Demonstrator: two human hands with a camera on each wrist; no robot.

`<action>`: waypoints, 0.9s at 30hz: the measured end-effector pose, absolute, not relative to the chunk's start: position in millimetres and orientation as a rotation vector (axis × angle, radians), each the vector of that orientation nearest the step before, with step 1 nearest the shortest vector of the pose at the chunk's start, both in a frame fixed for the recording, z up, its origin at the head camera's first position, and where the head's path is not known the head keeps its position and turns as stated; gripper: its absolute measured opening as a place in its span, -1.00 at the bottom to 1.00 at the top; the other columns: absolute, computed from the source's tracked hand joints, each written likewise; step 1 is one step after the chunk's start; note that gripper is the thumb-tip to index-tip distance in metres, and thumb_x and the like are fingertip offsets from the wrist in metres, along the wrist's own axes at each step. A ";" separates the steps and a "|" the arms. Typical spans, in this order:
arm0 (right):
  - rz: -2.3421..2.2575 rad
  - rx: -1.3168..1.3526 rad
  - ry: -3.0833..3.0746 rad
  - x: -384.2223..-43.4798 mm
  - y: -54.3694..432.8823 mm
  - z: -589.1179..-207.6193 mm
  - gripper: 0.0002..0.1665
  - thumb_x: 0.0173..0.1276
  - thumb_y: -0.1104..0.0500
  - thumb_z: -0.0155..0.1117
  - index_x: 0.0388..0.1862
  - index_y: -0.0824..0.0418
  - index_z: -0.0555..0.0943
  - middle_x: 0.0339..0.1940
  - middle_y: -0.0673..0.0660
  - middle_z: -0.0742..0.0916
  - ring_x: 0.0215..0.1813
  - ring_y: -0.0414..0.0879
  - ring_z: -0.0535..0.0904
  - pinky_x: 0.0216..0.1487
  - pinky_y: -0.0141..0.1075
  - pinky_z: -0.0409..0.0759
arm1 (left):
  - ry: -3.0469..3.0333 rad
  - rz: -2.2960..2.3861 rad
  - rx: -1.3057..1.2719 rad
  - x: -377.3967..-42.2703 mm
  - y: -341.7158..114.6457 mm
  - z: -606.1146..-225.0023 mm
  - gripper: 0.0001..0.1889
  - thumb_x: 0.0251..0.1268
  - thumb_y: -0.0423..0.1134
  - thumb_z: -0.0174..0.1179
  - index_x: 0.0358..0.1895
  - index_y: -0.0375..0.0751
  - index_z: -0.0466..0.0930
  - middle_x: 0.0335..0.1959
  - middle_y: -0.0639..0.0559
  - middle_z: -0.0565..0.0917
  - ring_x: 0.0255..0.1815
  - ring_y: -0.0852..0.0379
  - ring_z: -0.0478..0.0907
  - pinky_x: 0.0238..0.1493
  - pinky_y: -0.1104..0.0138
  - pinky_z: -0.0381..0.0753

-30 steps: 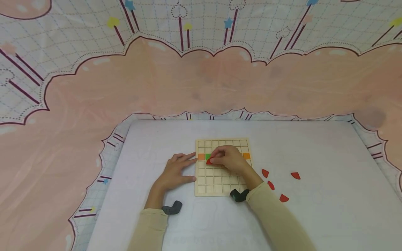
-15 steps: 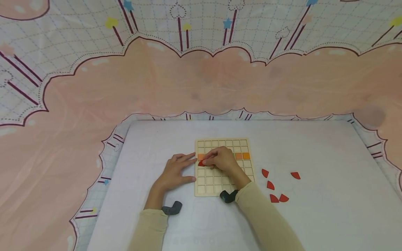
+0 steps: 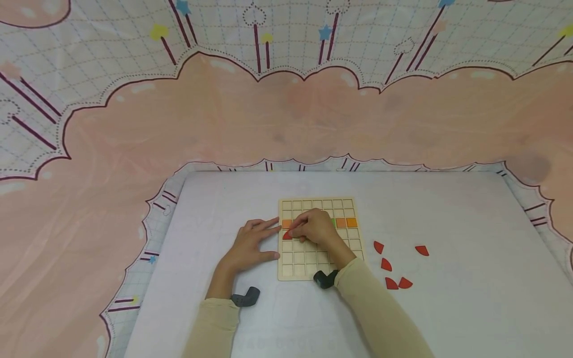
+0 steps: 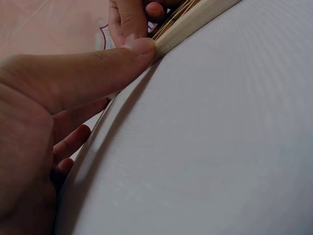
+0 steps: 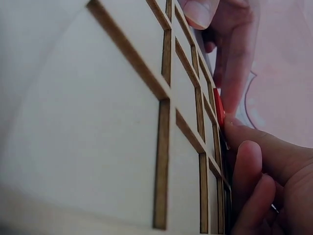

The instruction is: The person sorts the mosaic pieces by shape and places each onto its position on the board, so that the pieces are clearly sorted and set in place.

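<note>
From here I see my left hand (image 4: 34, 122) lying flat on the white counter (image 4: 210, 147), thumb stretched out with its tip touching the pale edge of the wooden board (image 4: 195, 22). Above the thumb, other fingers (image 4: 129, 17) rest at the board's rim, partly cut off by the frame.

Grid board (image 3: 316, 268): pale unfinished wood, matt, smooth; cell lines look burnt-in, darker brown in the right wrist view. Red quarter-round piece (image 3: 287, 235): flat, smooth, painted, slight sheen. Loose red pieces (image 3: 386, 264): same finish. Orange tiles (image 3: 346, 223): matt paint. Table cover (image 3: 447, 308): white, fine woven texture, matt. Backdrop (image 3: 286, 109): printed cloth, soft creases. Sleeves (image 3: 380, 313): beige knit fabric.
</note>
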State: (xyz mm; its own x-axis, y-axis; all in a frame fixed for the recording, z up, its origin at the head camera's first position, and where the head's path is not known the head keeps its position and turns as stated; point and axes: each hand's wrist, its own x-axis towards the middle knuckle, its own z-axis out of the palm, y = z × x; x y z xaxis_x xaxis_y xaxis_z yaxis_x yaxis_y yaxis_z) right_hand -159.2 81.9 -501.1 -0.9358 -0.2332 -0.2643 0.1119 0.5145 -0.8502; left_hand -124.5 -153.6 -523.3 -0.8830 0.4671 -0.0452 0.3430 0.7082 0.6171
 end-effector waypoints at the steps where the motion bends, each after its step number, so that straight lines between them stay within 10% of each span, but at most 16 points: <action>1: -1.398 -0.098 2.408 -159.3 82.0 -501.2 -0.90 0.09 0.15 0.64 -0.44 0.04 0.82 -0.58 -0.05 0.76 -0.63 -0.19 0.62 -0.50 -0.39 0.51 | 2.716 0.925 0.650 -124.6 -153.7 -523.4 -0.20 0.10 0.12 0.47 0.46 0.10 0.46 0.59 0.28 0.30 0.53 -0.05 0.17 0.44 -0.10 0.19; 27: -1.405 -0.147 2.296 -159.9 88.0 -498.8 -0.87 0.16 0.22 0.58 -0.29 0.08 0.81 -0.54 0.00 0.71 -0.56 -0.14 0.65 -0.42 -0.36 0.59 | 2.717 0.925 0.667 -125.5 -153.5 -524.1 -0.21 0.11 0.11 0.47 0.47 0.10 0.46 0.59 0.27 0.31 0.53 -0.04 0.17 0.44 -0.10 0.18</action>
State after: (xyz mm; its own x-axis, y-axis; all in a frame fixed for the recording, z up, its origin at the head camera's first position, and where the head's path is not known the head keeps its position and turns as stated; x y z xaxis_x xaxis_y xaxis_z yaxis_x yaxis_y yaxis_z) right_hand -159.9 88.0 -498.8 -0.8965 -0.3131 -0.3136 0.1366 0.4778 -0.8678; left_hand -125.5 -153.5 -524.1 -0.8796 0.4742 -0.0378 0.3526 0.7032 0.6173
